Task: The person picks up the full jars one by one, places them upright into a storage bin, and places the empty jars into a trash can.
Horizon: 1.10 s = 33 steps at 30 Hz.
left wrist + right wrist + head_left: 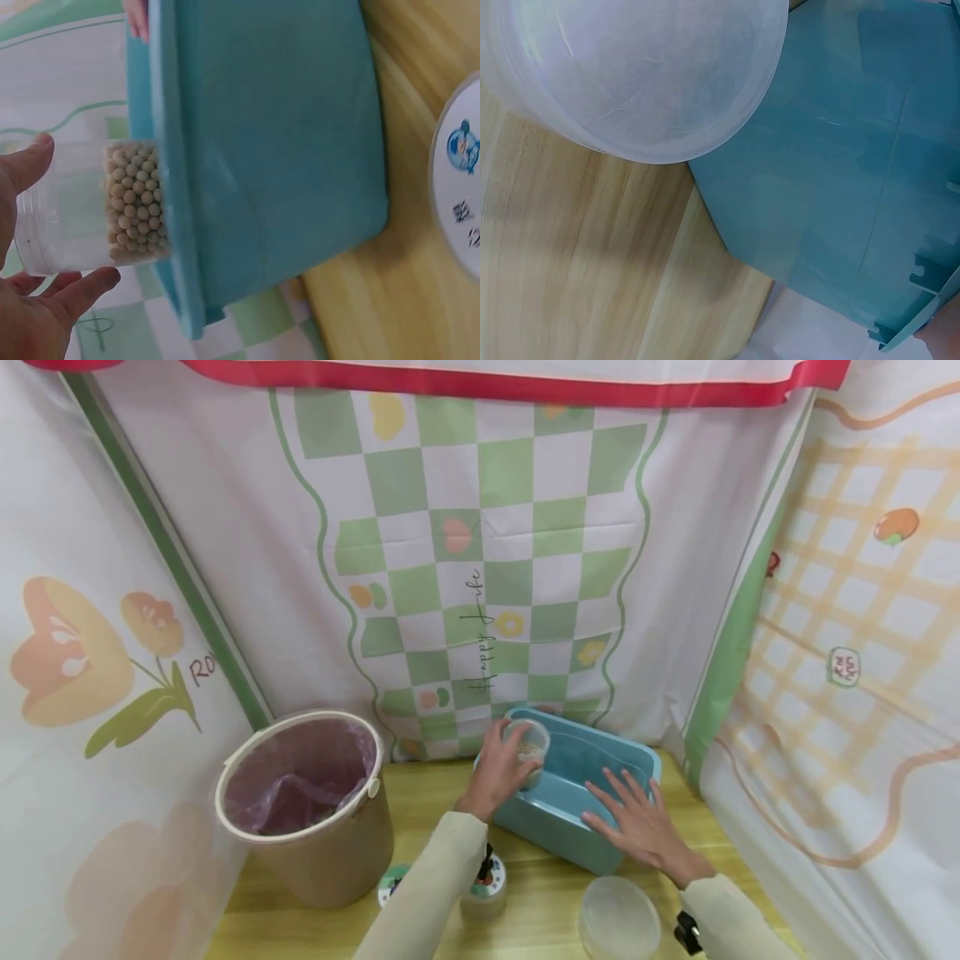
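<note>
My left hand (495, 774) grips a clear plastic jar (534, 737) by its upper part, thumb on one side and fingers on the other. Pale beige beads (135, 201) fill the jar's lower part. It hangs upright at the left end of a blue plastic bin (551, 837), its base hidden behind the bin's rim in the left wrist view. Over the bin's near right edge, my right hand (637, 822) is spread with straight fingers and holds nothing. Only a bit of that hand shows at the right wrist view's corner.
A brown bucket (337, 868) with a purple liner stands left. In front of the blue bin are a jar with a printed lid (489, 883), another printed lid (390, 883) partly behind the left sleeve, and a round translucent container (619, 917). Printed cloth hangs around the wooden table.
</note>
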Each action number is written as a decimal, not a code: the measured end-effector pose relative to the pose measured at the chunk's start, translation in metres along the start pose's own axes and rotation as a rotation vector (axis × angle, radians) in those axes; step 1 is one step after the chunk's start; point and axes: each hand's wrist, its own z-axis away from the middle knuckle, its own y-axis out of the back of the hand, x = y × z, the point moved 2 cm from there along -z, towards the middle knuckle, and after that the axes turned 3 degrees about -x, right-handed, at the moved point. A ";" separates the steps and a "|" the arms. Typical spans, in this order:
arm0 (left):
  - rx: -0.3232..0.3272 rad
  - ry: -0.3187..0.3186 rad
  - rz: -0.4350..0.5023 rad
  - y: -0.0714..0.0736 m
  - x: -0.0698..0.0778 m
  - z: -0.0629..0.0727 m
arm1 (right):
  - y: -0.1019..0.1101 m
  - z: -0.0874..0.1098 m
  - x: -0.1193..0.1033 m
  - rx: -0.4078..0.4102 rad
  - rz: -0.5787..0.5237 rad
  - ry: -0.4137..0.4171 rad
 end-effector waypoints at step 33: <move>-0.204 0.271 -0.080 -0.051 0.005 -0.003 | 0.000 0.001 -0.003 0.034 0.007 -0.001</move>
